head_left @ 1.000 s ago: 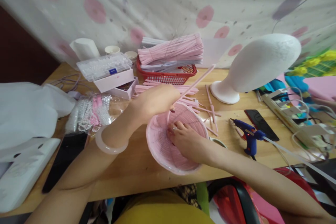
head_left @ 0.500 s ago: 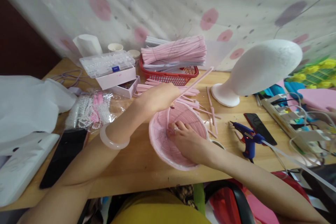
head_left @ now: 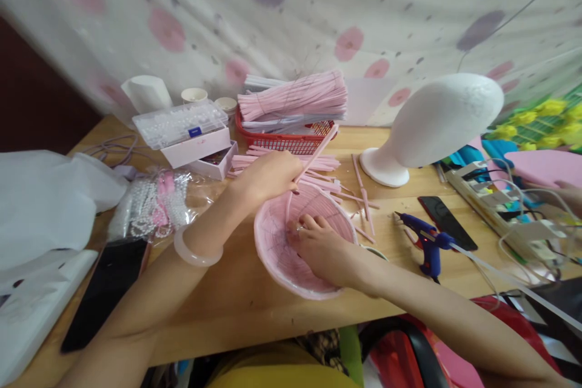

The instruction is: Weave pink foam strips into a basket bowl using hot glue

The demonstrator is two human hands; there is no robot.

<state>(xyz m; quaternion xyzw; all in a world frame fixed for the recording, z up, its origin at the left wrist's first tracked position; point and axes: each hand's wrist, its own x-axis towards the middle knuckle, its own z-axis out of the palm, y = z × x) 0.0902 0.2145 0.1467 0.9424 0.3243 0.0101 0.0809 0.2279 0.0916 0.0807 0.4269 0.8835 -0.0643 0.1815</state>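
A round pink bowl-shaped piece [head_left: 273, 254], ringed inside with coiled strips and thin dark lines, stands open side up on the table. At its far rim my left hand [head_left: 278, 173] is closed around a pink pipe cleaner [head_left: 321, 151], whose free end sticks up to the right. From that hand a pink strip runs down the inner wall toward my right hand [head_left: 322, 248]. Inside the bowl, the right hand's fingers are bent and pressed together at the strip's lower end; their tips are partly hidden.
Loose pink pipe cleaners [head_left: 318, 163] lie behind the bowl, before a red basket [head_left: 291, 143] of bundled ones. At right are a blue glue gun [head_left: 425, 239], a phone [head_left: 448, 221], a white foam head [head_left: 436, 124] and a power strip [head_left: 488, 212]. Bagged beads [head_left: 150, 206] lie left.
The view has shifted slightly. My left hand's pipe cleaner leans a little more upright, its tip lower against the basket. My right hand stays inside the bowl.
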